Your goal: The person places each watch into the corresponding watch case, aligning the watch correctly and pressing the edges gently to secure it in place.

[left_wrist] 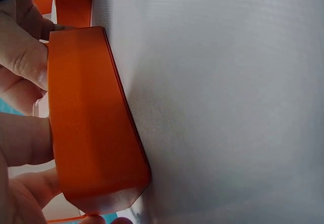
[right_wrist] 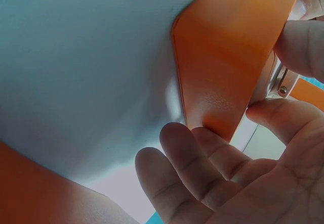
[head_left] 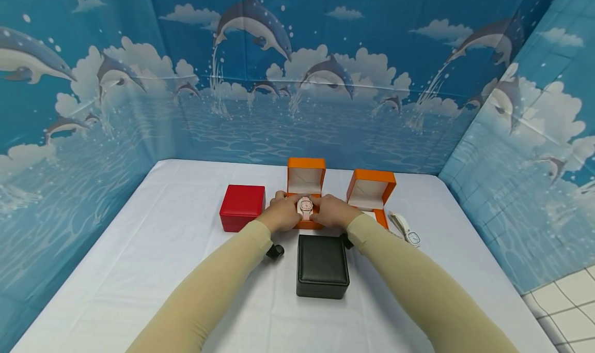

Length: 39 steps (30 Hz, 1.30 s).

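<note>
Clamping a pink wristwatch (head_left: 305, 206) at the open orange watch box (head_left: 304, 179), left hand (head_left: 284, 212) and right hand (head_left: 332, 212) in twin grip, best pressed evenly.

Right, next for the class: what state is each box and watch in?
Glossy red box: closed
Black leather-look box: closed
Orange white-lined middle box: open, lid raised
Orange white-lined right box: open, lid raised
Pink-strapped squarish watch: at the middle box, held between left hand and right hand; whether fully seated, unclear
White-strapped watch: lying on white cloth, outside the boxes
</note>
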Each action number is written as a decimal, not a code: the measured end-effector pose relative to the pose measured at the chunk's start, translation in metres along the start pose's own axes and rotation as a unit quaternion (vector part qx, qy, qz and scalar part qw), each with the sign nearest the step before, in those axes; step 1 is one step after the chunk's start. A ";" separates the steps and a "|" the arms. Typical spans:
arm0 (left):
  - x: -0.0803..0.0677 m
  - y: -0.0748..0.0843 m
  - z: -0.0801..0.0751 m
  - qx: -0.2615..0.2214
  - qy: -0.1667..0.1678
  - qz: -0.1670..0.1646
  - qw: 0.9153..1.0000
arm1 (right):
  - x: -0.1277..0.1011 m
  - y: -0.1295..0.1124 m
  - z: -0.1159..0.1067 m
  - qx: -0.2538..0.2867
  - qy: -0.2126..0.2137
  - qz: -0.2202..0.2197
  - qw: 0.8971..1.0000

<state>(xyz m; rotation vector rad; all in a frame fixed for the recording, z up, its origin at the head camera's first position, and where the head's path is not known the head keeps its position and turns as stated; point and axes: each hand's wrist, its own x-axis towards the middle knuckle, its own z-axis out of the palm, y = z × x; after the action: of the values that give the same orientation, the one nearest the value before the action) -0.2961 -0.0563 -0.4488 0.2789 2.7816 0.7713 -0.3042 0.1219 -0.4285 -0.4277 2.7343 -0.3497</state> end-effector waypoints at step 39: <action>0.000 -0.001 0.001 -0.011 0.000 -0.001 1.000 | -0.002 0.002 0.001 0.021 0.001 -0.005 1.000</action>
<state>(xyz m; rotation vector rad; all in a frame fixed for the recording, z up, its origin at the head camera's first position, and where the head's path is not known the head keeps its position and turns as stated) -0.2958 -0.0564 -0.4499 0.2734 2.7709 0.8013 -0.3027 0.1247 -0.4293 -0.4302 2.7228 -0.4106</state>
